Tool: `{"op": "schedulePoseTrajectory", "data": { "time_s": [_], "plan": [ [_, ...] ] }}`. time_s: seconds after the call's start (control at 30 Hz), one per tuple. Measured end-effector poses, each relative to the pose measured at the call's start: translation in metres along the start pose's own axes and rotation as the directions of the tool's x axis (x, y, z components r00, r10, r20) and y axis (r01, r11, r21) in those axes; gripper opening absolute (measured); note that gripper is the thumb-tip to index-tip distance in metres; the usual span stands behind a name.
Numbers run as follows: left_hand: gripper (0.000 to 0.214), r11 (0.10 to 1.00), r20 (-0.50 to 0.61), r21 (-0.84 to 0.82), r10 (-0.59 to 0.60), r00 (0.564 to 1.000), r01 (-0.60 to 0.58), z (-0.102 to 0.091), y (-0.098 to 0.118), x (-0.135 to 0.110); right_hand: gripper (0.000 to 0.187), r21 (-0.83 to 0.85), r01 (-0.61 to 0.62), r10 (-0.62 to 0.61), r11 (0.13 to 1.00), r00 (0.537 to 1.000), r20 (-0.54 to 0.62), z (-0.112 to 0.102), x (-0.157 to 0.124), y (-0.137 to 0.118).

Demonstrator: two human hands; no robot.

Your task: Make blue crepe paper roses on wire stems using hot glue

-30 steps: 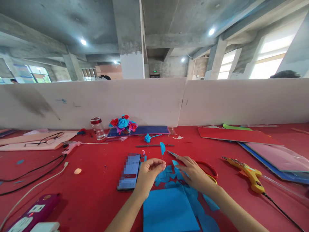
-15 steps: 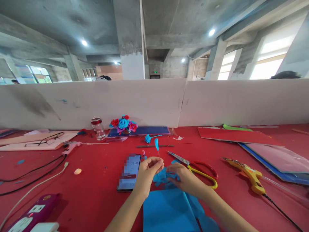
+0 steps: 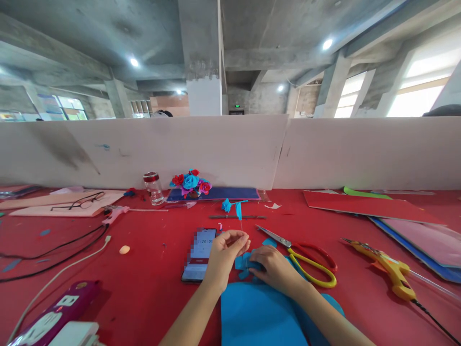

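Note:
My left hand (image 3: 225, 253) is closed in a pinch on a thin wire stem (image 3: 240, 222) that stands upright and carries a small blue paper piece (image 3: 238, 210) at its top. My right hand (image 3: 274, 270) lies palm down on a heap of small blue paper scraps (image 3: 244, 265), fingers curled over them; whether it grips one is hidden. A large blue paper sheet (image 3: 257, 315) lies in front of me under both forearms. Scissors with red and yellow handles (image 3: 306, 258) lie just right of my right hand.
A phone (image 3: 200, 253) lies left of my left hand. A yellow glue gun (image 3: 383, 265) is at the right, coloured sheets (image 3: 367, 204) behind it. At the back stand a paper flower bouquet (image 3: 190, 183), a jar (image 3: 153, 187), and glasses (image 3: 81, 202). Cables and a power strip (image 3: 59, 310) are at the left.
My right hand slid left from beside the scissors onto the blue scraps. The left hand held its pinch on the stem, whose blue top shifted slightly. The camera view moved a little.

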State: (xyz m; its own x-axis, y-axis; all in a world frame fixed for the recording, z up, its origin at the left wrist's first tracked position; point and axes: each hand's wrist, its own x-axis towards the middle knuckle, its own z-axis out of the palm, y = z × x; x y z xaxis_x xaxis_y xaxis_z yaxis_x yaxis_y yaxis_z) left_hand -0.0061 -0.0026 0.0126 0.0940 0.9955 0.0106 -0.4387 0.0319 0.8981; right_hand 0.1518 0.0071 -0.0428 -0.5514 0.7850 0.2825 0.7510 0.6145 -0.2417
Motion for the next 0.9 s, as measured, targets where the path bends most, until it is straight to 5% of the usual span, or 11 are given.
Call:
{"op": "schedulePoseTrajectory", "data": {
  "time_s": [0.57,0.9],
  "plan": [
    [0.020,0.999,0.019,0.039,0.011,1.000,-0.012,-0.0048,-0.0046,0.0060,0.017,-0.001,-0.017,0.017,1.000,0.999,-0.048,0.0007,0.0017,-0.0042],
    [0.021,0.998,0.019,0.060,0.011,1.000,-0.012,-0.0039,-0.0036,0.0057,0.014,0.259,-0.097,0.139,0.961,0.979,-0.149,0.0063,0.0045,-0.0040]
  ]
}}
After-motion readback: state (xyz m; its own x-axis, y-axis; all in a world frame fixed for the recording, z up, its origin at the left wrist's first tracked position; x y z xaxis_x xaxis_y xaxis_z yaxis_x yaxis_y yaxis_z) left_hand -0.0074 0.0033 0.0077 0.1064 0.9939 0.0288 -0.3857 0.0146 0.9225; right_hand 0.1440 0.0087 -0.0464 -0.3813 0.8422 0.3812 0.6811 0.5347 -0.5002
